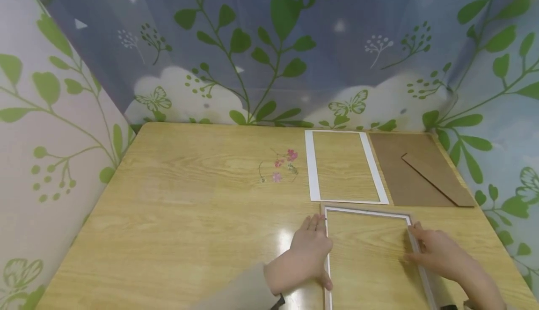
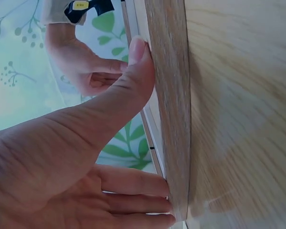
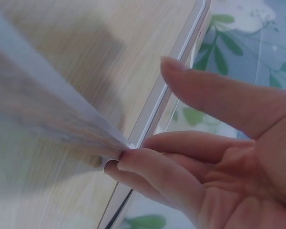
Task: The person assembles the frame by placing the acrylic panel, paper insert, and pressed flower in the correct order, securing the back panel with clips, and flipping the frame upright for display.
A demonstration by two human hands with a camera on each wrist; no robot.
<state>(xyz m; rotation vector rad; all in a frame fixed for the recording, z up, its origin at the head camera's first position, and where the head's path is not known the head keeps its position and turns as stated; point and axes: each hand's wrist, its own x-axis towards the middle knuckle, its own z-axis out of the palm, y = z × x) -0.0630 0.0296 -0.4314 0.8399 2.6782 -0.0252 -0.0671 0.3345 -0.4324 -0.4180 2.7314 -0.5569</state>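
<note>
A rectangular wooden picture frame point(image 1: 366, 212) with a white inner edge stands at the near right of the table, and wood grain shows through its opening. My left hand point(image 1: 305, 251) rests along its left side. In the left wrist view, straight fingers point(image 2: 138, 183) and the thumb touch the wooden side point(image 2: 169, 109), spread apart. My right hand point(image 1: 446, 256) is at the frame's far right corner. Seen from the right wrist, its fingertips point(image 3: 128, 157) touch the corner, while the thumb point(image 3: 205, 90) is held away from the wood.
Beyond the frame lies a white rectangular mat point(image 1: 313, 165) with an open middle. Right of it is a brown backing board point(image 1: 414, 174) with an angled stand flap point(image 1: 435, 172). Small pressed flowers point(image 1: 276, 177) lie left of the mat. Leaf-printed curtains point(image 1: 269, 57) enclose the table.
</note>
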